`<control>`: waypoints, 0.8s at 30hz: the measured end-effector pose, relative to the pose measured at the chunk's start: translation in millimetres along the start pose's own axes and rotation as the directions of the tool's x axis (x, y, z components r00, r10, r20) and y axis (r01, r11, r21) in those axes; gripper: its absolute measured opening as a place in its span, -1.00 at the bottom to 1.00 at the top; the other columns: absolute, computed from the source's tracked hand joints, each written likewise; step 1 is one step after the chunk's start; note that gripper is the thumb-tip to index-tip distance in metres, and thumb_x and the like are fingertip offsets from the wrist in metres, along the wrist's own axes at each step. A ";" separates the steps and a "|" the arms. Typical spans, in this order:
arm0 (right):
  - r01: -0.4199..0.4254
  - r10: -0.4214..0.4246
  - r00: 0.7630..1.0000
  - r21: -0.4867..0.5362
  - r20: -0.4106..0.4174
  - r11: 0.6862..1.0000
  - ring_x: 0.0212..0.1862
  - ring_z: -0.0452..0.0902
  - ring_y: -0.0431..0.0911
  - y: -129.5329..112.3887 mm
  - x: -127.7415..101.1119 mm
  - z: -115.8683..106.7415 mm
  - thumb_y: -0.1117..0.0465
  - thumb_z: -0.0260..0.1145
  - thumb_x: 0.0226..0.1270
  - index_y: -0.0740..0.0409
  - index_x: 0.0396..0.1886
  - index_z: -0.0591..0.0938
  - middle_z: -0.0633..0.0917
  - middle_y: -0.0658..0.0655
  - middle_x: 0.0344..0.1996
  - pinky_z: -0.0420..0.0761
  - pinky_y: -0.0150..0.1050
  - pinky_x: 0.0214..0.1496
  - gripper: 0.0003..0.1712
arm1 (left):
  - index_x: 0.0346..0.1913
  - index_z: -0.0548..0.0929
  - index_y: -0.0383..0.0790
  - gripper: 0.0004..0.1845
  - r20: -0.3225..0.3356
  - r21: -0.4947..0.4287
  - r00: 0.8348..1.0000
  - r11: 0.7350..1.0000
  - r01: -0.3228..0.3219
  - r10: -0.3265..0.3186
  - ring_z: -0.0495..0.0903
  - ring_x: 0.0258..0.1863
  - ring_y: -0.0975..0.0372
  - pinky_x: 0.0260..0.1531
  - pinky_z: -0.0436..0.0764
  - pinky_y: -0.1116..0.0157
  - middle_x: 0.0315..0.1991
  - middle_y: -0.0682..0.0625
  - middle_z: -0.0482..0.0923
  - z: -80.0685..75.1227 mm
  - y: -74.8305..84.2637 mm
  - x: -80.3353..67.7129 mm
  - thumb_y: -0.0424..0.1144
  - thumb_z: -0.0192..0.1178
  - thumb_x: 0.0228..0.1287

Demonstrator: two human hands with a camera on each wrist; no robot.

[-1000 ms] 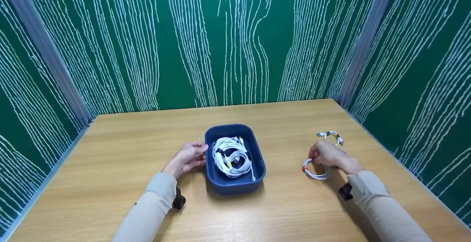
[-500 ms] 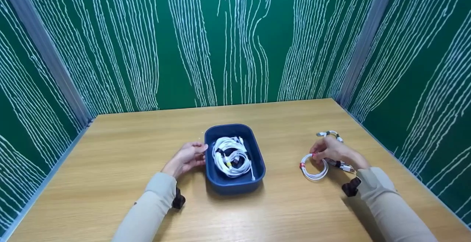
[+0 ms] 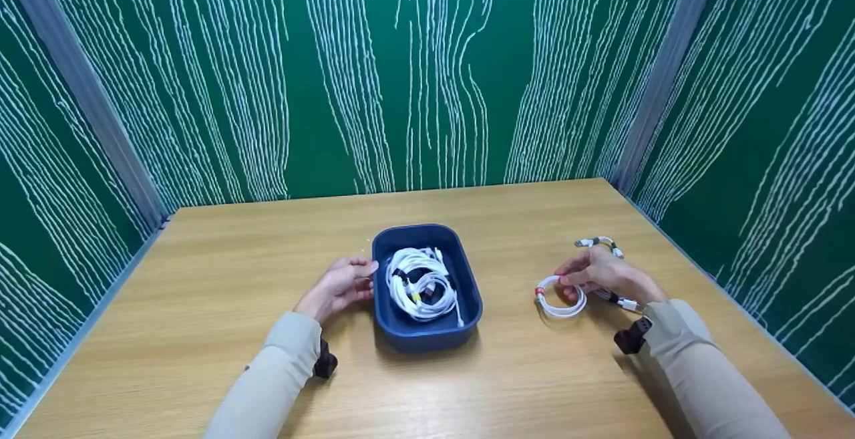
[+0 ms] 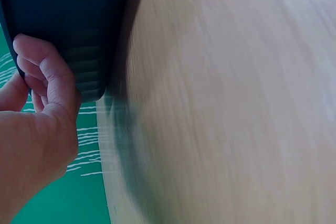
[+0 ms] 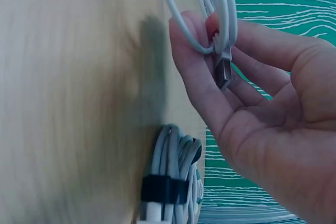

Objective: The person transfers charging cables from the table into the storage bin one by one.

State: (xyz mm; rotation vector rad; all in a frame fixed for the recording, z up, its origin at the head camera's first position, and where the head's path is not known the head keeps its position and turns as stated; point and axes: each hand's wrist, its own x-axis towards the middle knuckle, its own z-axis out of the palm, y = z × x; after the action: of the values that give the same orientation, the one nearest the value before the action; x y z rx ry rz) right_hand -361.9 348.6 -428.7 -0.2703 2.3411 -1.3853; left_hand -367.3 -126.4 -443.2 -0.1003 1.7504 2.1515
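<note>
Cable [image 3: 560,297]: white coil, red tie, at 3 o'clock of the bin [image 3: 427,332].
Right hand [image 3: 601,273]: fingers curled, pinching the cable.
Left hand [image 3: 337,286]: fingers curled on the bin's 9 o'clock wall.

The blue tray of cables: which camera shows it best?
The head view: the whole blue tray shows, white cables coiled inside, the left hand at its side. The left wrist view shows only its dark ribbed wall; the right wrist view shows none of it.
</note>
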 end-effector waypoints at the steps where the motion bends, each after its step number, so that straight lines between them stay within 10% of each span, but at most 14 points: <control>1: -0.002 0.002 1.000 0.003 0.001 1.000 -0.33 0.68 -0.13 -0.8 1.3 0.5 0.31 0.30 0.30 0.47 0.04 0.55 0.74 0.14 -0.31 0.68 -0.34 -0.28 -0.62 | -0.16 0.40 -0.29 -0.93 0.003 0.001 1.000 1.000 0.000 0.000 0.45 -0.50 0.23 -0.40 0.57 0.33 -0.45 0.02 0.42 -0.1 -0.2 0.0 -0.40 0.06 0.39; 24: 0.026 -0.029 0.999 0.169 0.020 0.985 -0.28 0.68 -0.13 -39.5 26.0 15.2 0.37 0.24 0.33 0.56 0.10 0.44 0.73 0.17 -0.28 0.71 -0.27 -0.12 -0.58 | -0.23 0.40 -0.26 -0.96 0.025 -0.021 1.000 1.000 -0.009 0.010 0.45 -0.50 0.24 -0.38 0.57 0.31 -0.46 0.04 0.41 -0.6 -0.5 -1.1 -0.39 0.02 0.42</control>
State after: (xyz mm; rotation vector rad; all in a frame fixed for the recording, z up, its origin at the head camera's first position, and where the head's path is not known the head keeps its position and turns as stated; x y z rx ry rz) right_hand -380.2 307.8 -407.1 -0.2677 2.1938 -1.5746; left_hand -366.2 -127.2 -443.5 -0.0705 1.7179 2.1692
